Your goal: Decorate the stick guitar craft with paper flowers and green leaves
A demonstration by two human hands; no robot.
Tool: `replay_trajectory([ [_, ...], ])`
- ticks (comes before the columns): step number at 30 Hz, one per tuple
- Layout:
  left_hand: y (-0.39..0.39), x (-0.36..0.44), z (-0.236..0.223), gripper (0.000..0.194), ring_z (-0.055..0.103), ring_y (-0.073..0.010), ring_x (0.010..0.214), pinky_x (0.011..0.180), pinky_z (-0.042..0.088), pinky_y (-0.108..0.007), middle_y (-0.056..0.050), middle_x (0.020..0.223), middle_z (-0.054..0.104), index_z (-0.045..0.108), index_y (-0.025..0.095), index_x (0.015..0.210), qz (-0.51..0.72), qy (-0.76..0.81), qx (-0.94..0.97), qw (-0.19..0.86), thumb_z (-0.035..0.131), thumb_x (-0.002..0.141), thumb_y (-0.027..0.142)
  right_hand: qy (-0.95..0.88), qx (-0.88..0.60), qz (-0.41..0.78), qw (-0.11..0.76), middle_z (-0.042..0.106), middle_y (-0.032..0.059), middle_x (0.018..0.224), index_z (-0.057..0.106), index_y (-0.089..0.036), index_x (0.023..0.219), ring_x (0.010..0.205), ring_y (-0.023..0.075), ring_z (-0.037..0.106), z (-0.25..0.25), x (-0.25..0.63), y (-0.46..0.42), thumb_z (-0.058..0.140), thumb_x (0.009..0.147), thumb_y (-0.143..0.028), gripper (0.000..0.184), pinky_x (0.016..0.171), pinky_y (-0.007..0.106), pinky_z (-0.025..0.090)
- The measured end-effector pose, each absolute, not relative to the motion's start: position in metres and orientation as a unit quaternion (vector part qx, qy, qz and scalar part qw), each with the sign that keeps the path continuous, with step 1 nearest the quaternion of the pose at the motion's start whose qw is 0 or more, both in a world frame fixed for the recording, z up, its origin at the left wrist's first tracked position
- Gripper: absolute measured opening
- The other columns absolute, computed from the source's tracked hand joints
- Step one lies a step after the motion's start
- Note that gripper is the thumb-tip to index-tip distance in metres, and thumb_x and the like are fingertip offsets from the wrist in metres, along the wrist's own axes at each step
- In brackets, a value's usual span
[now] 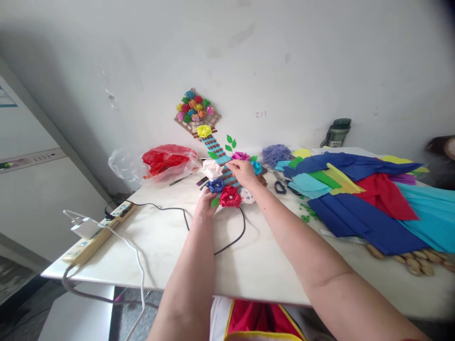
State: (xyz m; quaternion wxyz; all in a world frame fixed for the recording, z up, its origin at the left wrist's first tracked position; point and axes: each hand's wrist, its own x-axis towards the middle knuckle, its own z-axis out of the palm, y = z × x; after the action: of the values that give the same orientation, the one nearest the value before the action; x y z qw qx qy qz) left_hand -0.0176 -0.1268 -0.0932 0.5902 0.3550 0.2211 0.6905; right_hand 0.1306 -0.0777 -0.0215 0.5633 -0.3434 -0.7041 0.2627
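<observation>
My left hand (205, 203) grips the lower left edge of a guitar-shaped craft (232, 180), tilted up from the table. Its blue neck is crossed by brown strips. Crepe-paper flowers cover its body: a red flower (230, 196), a dark blue flower (215, 185), a white flower (212, 169) and a magenta flower (241, 156). A yellow flower (204, 131) sits at the neck's top. Green paper leaves (230, 142) stick out beside it. My right hand (242, 172) is pinched closed over the middle of the craft, beside the white flower; whatever its fingertips hold is hidden.
Crepe-paper sheets (362, 213), scissors (280, 183) and peanuts (417, 263) lie at right. Purple shredded strands (277, 154) and a bottle (337, 132) stand near the wall. A red plastic bag (167, 161), power strip (97, 234) and cables are at left. A flower picture (195, 109) leans behind.
</observation>
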Motion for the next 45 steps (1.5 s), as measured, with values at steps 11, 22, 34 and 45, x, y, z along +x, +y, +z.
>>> replay_trajectory([
  [11,-0.125,-0.02,-0.098,0.038,0.061,-0.015,0.06,0.06,0.048,-0.027,-0.003,0.074,0.066,0.06,0.015,0.082,0.69,0.232,0.352,0.588,0.062,0.048,0.0,-0.787,-0.403,0.084,0.459,0.069,0.0038,0.074,0.069,-0.023,0.081,0.073,0.0179,0.061,-0.025,0.119,-0.09,0.053,0.085,-0.028,0.018,0.065,0.025,0.038],
  [22,-0.124,-0.021,-0.097,0.034,0.06,-0.0138,0.056,0.062,0.048,-0.029,0.0,0.068,0.064,0.059,0.016,0.079,0.689,0.231,0.351,0.591,0.058,0.049,-0.001,-0.806,-0.384,0.032,0.45,0.069,0.0062,0.086,0.069,-0.019,0.082,0.08,0.0174,0.06,-0.022,0.117,-0.096,0.049,0.087,-0.025,0.021,0.068,0.024,0.039],
  [34,-0.125,-0.02,-0.097,0.04,0.065,-0.0206,0.072,0.072,0.051,-0.037,-0.001,0.073,0.065,0.057,0.018,0.082,0.698,0.226,0.333,0.592,0.06,0.048,-0.002,-0.741,-0.413,0.114,0.517,0.063,0.0029,0.064,0.064,-0.019,0.08,0.062,0.0168,0.056,-0.016,0.136,-0.086,0.049,0.086,-0.025,0.017,0.062,0.025,0.038],
  [45,-0.122,-0.021,-0.098,0.031,0.059,-0.0132,0.056,0.073,0.05,-0.033,0.001,0.062,0.061,0.057,0.017,0.075,0.721,0.225,0.326,0.569,0.061,0.051,-0.004,-0.74,-0.441,0.069,0.503,0.064,0.0012,0.067,0.063,-0.021,0.077,0.066,0.0166,0.056,-0.009,0.145,-0.087,0.053,0.084,-0.032,0.016,0.061,0.025,0.034],
])
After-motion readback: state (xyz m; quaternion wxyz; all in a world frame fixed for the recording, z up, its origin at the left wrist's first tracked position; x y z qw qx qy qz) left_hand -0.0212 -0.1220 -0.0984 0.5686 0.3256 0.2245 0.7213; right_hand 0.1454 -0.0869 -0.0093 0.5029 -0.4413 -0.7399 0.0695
